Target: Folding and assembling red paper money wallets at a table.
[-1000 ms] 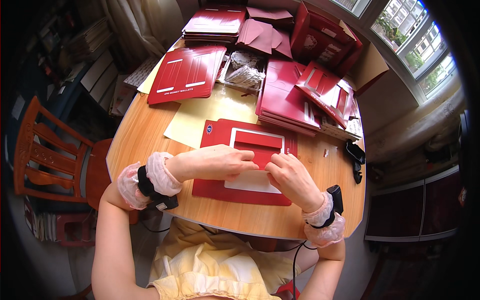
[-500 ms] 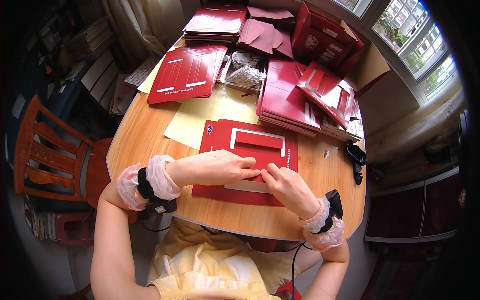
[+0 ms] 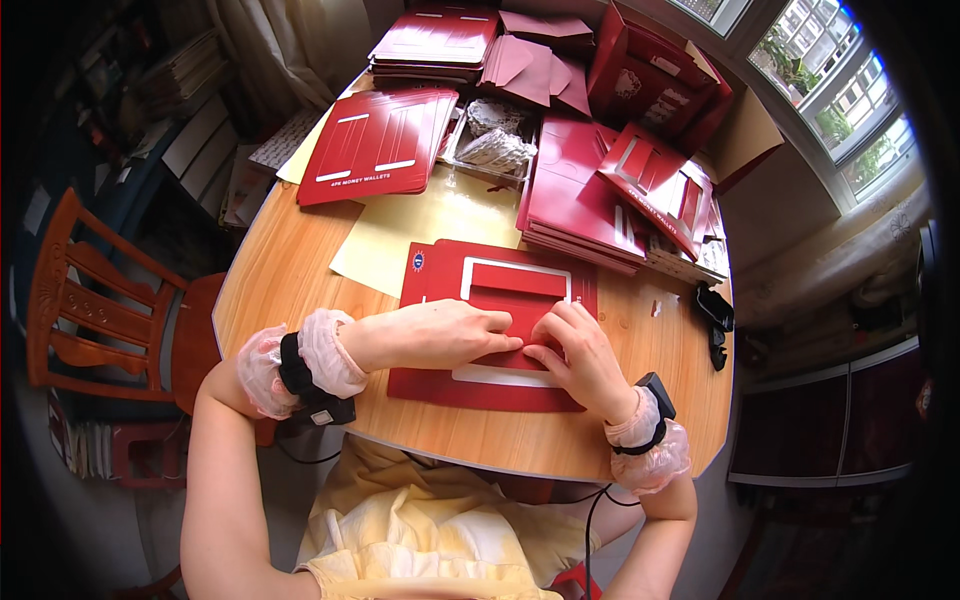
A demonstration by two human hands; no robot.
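Pressing red card (image 3: 495, 330) (both hands flat).

Rounded wooden table (image 3: 300, 270). Flat red card sheet (image 3: 440, 375) lies at 6 o'clock. Yellow paper (image 3: 420, 225) lies at centre. Red printed sheet (image 3: 375, 145) at 10 o'clock. Stack of red sheets (image 3: 570, 200) at 2 o'clock. Black device (image 3: 715, 308) at 3 o'clock edge.

The left hand (image 3: 440, 335) and right hand (image 3: 575, 355) now sit close together, fingertips almost touching, pressing the red card (image 3: 490, 320) (earlier they were farther apart).
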